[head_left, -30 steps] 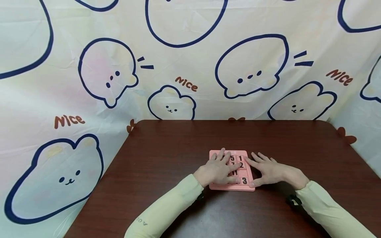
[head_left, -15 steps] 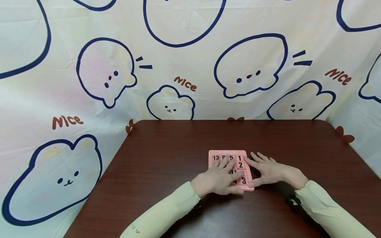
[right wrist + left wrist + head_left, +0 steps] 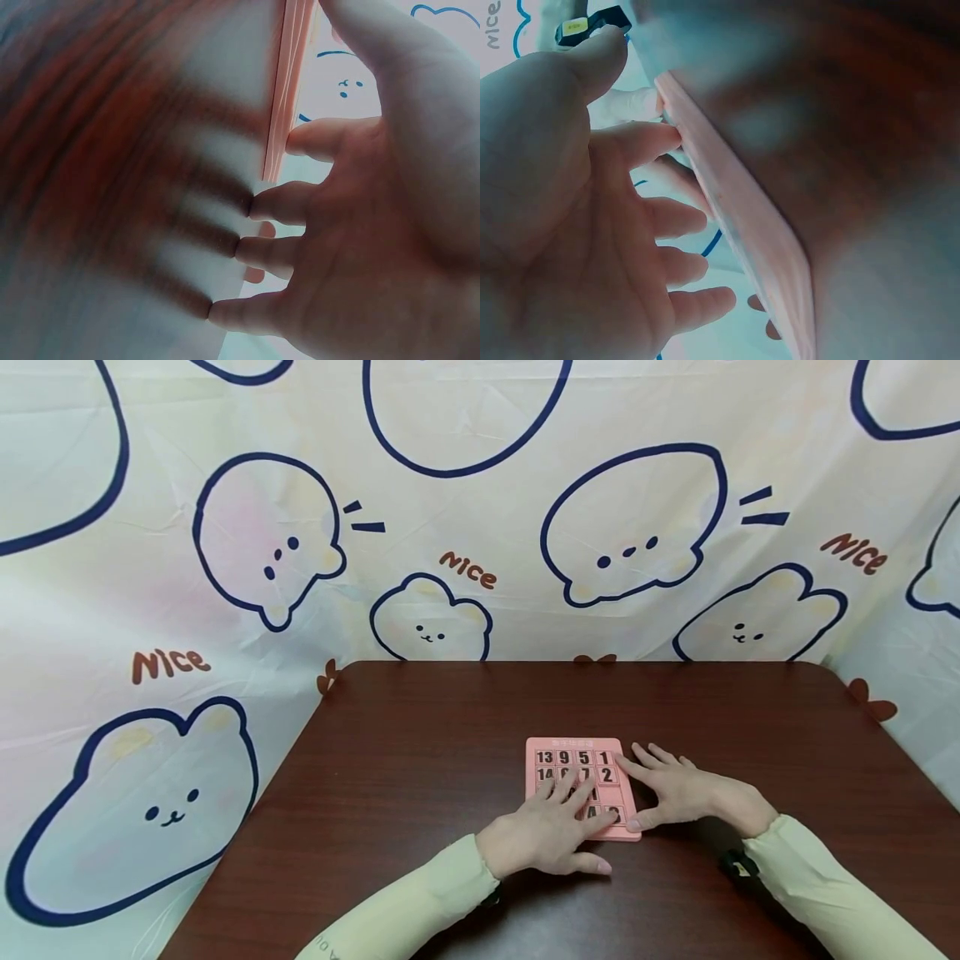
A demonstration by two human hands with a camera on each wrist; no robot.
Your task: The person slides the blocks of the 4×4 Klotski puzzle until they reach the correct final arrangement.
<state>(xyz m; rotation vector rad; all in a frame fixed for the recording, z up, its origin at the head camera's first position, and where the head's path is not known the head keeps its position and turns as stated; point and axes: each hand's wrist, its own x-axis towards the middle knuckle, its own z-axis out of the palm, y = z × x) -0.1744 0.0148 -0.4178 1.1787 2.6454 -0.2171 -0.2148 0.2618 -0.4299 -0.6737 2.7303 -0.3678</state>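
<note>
A pink number slide puzzle [image 3: 577, 745] lies flat on the dark brown table, its square tiles printed with black numbers. My left hand [image 3: 546, 833] is spread over the puzzle's near part, fingers extended and hiding several lower tiles, thumb out past the near edge. In the left wrist view the index fingertip is right at the pink frame [image 3: 742, 210]. My right hand [image 3: 678, 789] sits at the puzzle's right side, fingers spread. Its index finger and thumb meet the right edge, while in the right wrist view the other fingertips [image 3: 225, 309] rest on the table.
The brown wooden table [image 3: 420, 718] reaches back to a pale curtain [image 3: 465, 510] with blue-outlined cartoon bears. Black wrist straps [image 3: 741, 864] show at the light green sleeves [image 3: 832, 885].
My left hand has slid toward the near edge of the puzzle, uncovering the top rows of numbers. The right hand and the puzzle have stayed in place.
</note>
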